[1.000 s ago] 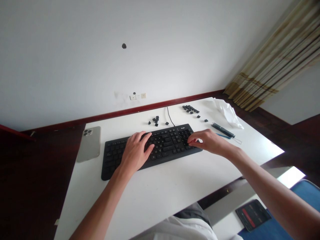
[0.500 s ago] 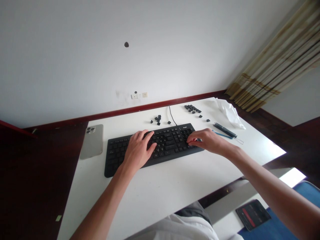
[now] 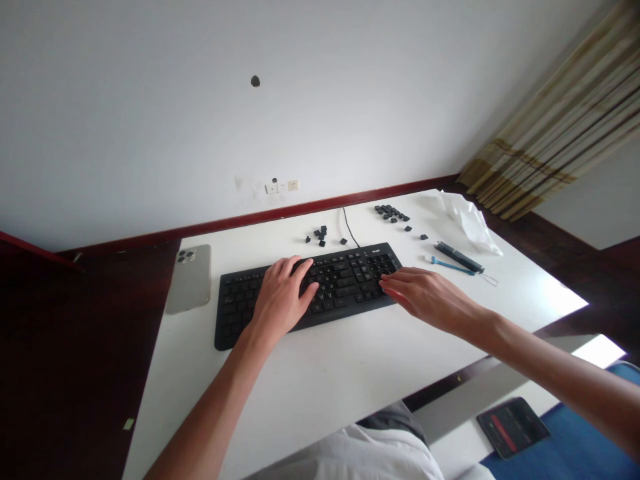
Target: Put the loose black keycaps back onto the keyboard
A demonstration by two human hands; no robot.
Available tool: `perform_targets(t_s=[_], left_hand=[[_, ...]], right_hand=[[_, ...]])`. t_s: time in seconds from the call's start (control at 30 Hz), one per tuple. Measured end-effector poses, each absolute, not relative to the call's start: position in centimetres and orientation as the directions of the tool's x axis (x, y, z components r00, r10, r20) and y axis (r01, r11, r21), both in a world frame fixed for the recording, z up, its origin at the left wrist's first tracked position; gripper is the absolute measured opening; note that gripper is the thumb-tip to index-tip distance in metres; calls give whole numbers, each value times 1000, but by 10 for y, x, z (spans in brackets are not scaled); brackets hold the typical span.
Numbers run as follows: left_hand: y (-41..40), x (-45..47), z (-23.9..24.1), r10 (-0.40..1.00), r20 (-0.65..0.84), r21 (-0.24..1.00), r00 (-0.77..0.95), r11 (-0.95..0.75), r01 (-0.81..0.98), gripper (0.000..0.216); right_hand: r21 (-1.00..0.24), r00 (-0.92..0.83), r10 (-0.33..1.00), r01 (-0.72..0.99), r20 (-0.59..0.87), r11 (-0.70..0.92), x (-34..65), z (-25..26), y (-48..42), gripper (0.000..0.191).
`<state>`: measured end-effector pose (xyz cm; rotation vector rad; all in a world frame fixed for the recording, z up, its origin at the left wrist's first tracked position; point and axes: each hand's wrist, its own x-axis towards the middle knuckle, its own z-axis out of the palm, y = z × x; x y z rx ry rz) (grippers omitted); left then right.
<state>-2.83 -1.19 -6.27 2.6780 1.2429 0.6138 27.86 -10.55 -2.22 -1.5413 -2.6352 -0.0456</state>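
A black keyboard point(image 3: 240, 313) lies across the white table point(image 3: 325, 380). My left hand point(image 3: 283, 300) rests flat on the middle keys, fingers spread. Over the keyboard's right end, my right hand point(image 3: 425, 293) lies with fingers stretched out, tips touching the keys; nothing shows in it. Loose black keycaps lie behind the keyboard in two groups, a small group point(image 3: 320, 235) near the cable and several more keycaps point(image 3: 393, 214) farther right.
A phone point(image 3: 190, 287) lies face down at the table's left edge. A dark pen point(image 3: 459, 257), a blue tool point(image 3: 450, 265) and crumpled white plastic point(image 3: 470, 217) sit at the right. A second phone point(image 3: 513, 427) lies on a blue seat below. Curtains hang at right.
My right hand, pinched at the keyboard's right end earlier, has flattened with fingers stretched out. The view has shifted slightly left. The left hand has stayed on the keys.
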Motion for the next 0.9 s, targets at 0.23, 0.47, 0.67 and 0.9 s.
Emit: perform_targets(t_s=[0.23, 0.47, 0.67, 0.9], left_hand=[[-14, -27, -64, 770, 306, 269, 560, -635, 724, 43], [-13, -28, -65, 757, 325, 276, 567, -650, 709, 42], [-14, -28, -65, 754, 314, 249, 577, -652, 716, 46], [-13, -28, -71, 756, 319, 232, 572, -647, 726, 48]], right_hand=[[86, -427, 901, 903, 74, 421, 257, -30, -113, 29], [-116, -330, 933, 931, 141, 347, 261, -35, -110, 29], [-306, -147, 930, 917, 336, 255, 305, -40, -77, 26], [-179, 110, 911, 983, 397, -41, 378, -64, -20, 32]])
